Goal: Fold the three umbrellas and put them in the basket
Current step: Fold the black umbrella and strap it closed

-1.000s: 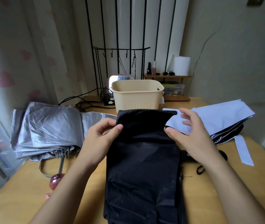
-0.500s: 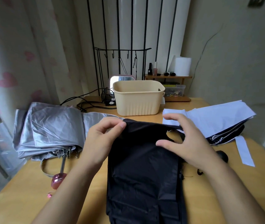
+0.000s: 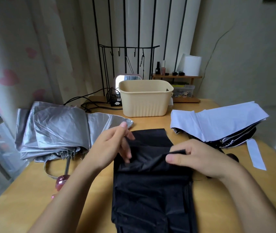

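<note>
so the black umbrella point(image 3: 150, 190) lies lengthwise, far end aimed at the basket point(image 3: 144, 101). right hand point(image 3: 201, 158) pinches a fold, left hand point(image 3: 110, 148) has fingers point(image 3: 119, 128) spread loose on the cloth, both v close.

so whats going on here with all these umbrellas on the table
A person is folding the black fabric umbrella lying on the wooden table. The right hand pinches a fold of its cloth, and the left hand touches its left edge with loose fingers. A silver umbrella lies to the left and a white-and-black one to the right. None is in the cream plastic basket behind.
</note>
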